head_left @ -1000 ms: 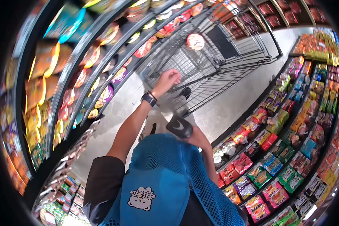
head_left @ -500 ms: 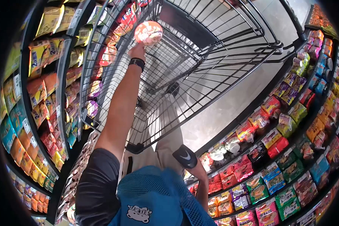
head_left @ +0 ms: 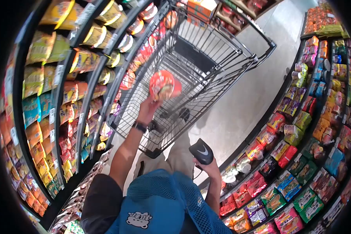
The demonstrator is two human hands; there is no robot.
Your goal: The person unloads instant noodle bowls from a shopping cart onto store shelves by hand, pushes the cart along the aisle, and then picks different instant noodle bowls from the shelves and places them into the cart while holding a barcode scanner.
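Observation:
My left hand (head_left: 147, 110), with a dark band on its wrist, grips a red instant noodle bowl (head_left: 161, 86) by its lower edge. The bowl is tilted, its printed lid facing me, above the wire shopping cart (head_left: 218, 84). Held low on the right, my right hand (head_left: 210, 167) is closed around a black barcode scanner (head_left: 201, 151) with a pale curved mark on its top. Part of its grip is hidden by the fingers. A blue mesh vest (head_left: 160, 195) covers my front.
Shelves of packaged noodles (head_left: 82, 62) rise close on the left, beside the cart. On the right, curved shelves (head_left: 277, 156) carry colourful packs and cups. Pale floor (head_left: 238, 113) lies between the cart and the right shelves. Orange boxes (head_left: 201, 7) stand beyond the cart.
My left hand has drawn the noodle bowl back toward me and lower in view. My right hand has lifted the scanner slightly and moved it right. The view has shifted, showing more of the left shelves.

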